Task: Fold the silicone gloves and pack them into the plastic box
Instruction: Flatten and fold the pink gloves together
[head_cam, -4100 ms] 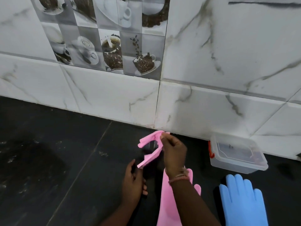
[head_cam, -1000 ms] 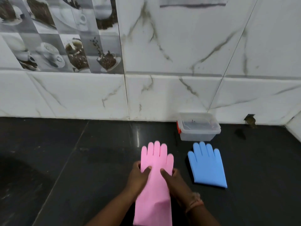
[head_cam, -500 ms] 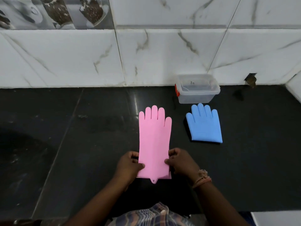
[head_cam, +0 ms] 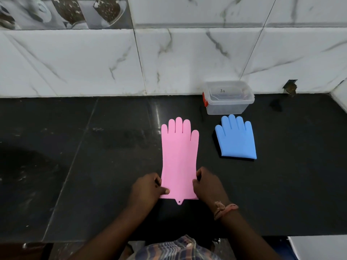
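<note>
A pink silicone glove (head_cam: 179, 156) lies flat on the black counter (head_cam: 93, 166), fingers pointing at the wall. My left hand (head_cam: 147, 190) pinches its cuff at the left corner, thumb on top. My right hand (head_cam: 208, 186) pinches the cuff's right edge. A blue silicone glove (head_cam: 235, 139) lies to the right, looking shorter, as if folded. Behind it, against the wall, stands the clear plastic box (head_cam: 228, 97) with a red clasp; its lid seems to be on.
A white marble-tiled wall (head_cam: 169, 59) rises along the counter's back, with a side wall at the far right. The counter's front edge runs just below my forearms. Pale dusty smudges mark the counter at the left.
The pink glove, first held up and bent, now lies spread flat. My hands slid from its middle down to the cuff. The view tilted downward.
</note>
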`<state>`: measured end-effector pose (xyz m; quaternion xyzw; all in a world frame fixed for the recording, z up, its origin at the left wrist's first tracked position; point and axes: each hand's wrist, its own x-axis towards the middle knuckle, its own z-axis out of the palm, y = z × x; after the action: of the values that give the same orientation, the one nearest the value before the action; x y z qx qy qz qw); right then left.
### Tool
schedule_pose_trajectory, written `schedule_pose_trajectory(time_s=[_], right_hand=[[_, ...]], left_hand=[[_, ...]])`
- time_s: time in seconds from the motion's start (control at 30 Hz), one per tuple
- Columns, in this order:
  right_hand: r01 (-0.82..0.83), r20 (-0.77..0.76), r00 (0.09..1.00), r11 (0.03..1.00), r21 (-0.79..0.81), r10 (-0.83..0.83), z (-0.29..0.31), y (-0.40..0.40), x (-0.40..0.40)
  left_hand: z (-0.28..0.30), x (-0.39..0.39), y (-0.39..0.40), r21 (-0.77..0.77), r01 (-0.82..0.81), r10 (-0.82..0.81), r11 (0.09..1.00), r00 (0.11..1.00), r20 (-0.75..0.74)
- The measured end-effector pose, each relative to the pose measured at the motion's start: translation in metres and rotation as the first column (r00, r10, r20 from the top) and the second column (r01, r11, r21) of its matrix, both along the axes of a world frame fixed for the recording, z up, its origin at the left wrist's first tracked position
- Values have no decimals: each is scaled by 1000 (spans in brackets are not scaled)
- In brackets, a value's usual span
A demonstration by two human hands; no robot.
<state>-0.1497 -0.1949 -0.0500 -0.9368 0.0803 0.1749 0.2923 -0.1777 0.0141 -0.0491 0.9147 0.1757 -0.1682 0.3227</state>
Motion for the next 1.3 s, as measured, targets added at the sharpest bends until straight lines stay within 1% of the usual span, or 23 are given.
schedule_pose_trajectory(time_s=[0.1, 0.17, 0.2, 0.23, 0.3, 0.37, 0.4, 0.5, 0.53, 0.57, 0.6, 0.63, 0.67, 0.7, 0.77, 0.87, 0.93, 1.07, 1.2, 1.3], right_hand=[[-74, 36, 996, 988, -137, 80, 3, 1, 0], [-93, 104, 988, 982, -162, 111, 5, 4, 2], [-98, 153, 981, 982, -160, 122, 5, 7, 5], [-109, 209, 968, 982, -154, 141, 3, 10, 9], [-150, 294, 936, 976, -160, 192, -3, 16, 18], [-197, 280, 929, 964, -178, 242, -10, 20, 25], [-217, 245, 934, 958, -187, 259, -14, 20, 27], [-238, 173, 947, 951, -195, 272, -21, 17, 28], [-239, 166, 948, 952, -191, 271, -22, 16, 29], [-243, 168, 946, 951, -190, 275, -21, 14, 31], [-252, 176, 942, 949, -192, 286, -20, 13, 33], [-264, 183, 936, 945, -195, 300, -19, 10, 35], [-280, 189, 930, 940, -192, 316, -17, 7, 37], [-304, 194, 921, 935, -185, 338, -16, 4, 40], [-380, 183, 894, 909, -171, 408, -12, -4, 45], [-526, 101, 831, 831, -182, 548, -10, -16, 50], [-578, 84, 796, 794, -189, 600, -11, -22, 50], [-611, 132, 762, 771, -180, 634, -10, -32, 50], [-631, 218, 711, 744, -221, 668, -12, -34, 46], [-625, 285, 688, 745, -235, 667, -18, -35, 43]], left_hand=[[1, 0, 4, 125, 87, -86, 988, 996, -11], [0, 2, 9, 138, 121, -119, 983, 993, -27], [0, 5, 11, 110, 131, -129, 985, 991, -24], [0, 8, 13, 79, 139, -140, 987, 990, 6], [-3, 20, 11, 62, 151, -158, 987, 976, 151], [-5, 33, 6, 104, 184, -206, 977, 938, 280], [-8, 36, 4, 137, 224, -257, 965, 917, 304], [-14, 40, 9, 259, 389, -452, 884, 853, 262], [-17, 44, 4, 283, 413, -483, 866, 838, 254], [-14, 56, -5, 307, 406, -485, 861, 838, 252], [-6, 75, -22, 354, 359, -461, 864, 846, 268], [6, 98, -43, 426, 311, -441, 850, 862, 251], [19, 120, -66, 467, 269, -402, 843, 890, 214], [27, 133, -84, 506, 219, -373, 835, 899, 228], [29, 139, -104, 564, 98, -348, 820, 868, 355], [15, 132, -97, 578, 41, -342, 815, 840, 422], [11, 136, -97, 551, 19, -315, 834, 837, 448], [-2, 142, -100, 543, -4, -307, 840, 821, 481], [-8, 147, -98, 526, 19, -306, 850, 832, 463], [-15, 149, -98, 533, 21, -307, 846, 836, 454]])
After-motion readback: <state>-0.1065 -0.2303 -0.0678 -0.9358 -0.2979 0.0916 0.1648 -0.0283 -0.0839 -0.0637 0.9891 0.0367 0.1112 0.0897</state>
